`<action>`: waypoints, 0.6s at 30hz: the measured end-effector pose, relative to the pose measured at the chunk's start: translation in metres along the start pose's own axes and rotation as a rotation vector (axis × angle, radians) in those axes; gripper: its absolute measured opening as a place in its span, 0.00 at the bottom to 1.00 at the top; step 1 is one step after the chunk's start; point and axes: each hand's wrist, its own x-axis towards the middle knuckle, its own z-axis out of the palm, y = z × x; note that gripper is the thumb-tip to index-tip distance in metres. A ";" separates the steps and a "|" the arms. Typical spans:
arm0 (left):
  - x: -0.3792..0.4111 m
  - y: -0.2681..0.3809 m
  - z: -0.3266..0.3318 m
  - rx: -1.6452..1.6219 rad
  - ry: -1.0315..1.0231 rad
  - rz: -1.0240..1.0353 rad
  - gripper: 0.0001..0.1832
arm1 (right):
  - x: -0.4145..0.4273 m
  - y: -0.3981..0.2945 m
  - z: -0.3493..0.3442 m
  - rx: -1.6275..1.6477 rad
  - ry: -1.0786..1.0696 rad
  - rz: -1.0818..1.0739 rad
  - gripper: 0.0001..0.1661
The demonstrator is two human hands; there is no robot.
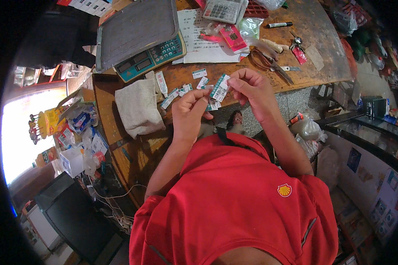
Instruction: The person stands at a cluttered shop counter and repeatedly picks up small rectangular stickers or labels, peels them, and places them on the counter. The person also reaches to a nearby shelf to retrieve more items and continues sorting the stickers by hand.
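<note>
Between my two hands a small green-and-white printed label (220,87) is held up over the front edge of the wooden table. My right hand (252,89) pinches its right side between thumb and fingertips. At its lower left is my left hand (193,112), thumb and index finger together; whether they grip this label or another piece is hard to tell. Several similar labels lie behind and beside the left hand, among them one flat label (199,73) and one slanted label (169,98). A small white-and-green tube or packet (161,83) lies left of them, by a folded beige cloth (137,106).
A digital scale (152,54) with a grey tray stands at the back left. Behind the labels are handwritten sheets (192,49), a calculator (223,11) and a pink packet (233,39). Scissors (273,64), keys (297,41) and a marker (279,25) lie to the right.
</note>
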 end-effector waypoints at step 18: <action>0.006 0.022 -0.001 0.078 0.133 0.089 0.07 | -0.001 -0.018 0.006 -0.150 -0.192 -0.018 0.10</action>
